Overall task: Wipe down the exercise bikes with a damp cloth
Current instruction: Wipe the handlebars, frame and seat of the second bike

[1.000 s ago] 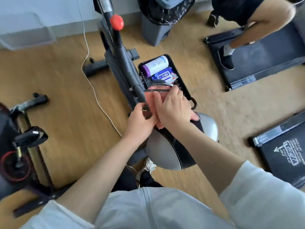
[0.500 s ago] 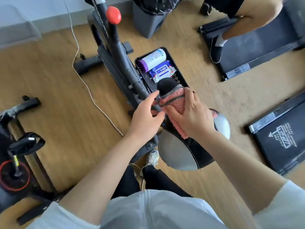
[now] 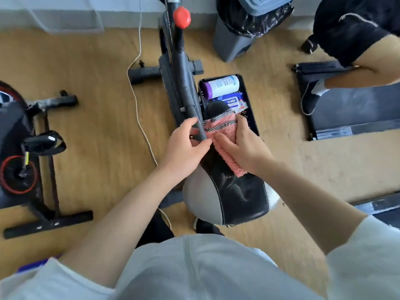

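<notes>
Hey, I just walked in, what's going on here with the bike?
A person is wiping an exercise bike. Their right hand holds a pink cloth over the nose of the black saddle, while the left hand grips the dark frame bar just ahead of it. A black tray on the floor beside the bike holds a wipes canister and a wipes pack. Someone else stands on a treadmill nearby.

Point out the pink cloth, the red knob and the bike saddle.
pink cloth (image 3: 225, 132): head view, on its fluffy pink face.
red knob (image 3: 182, 14): head view, on the middle of its round top.
bike saddle (image 3: 240, 191): head view, on the black centre panel.
</notes>
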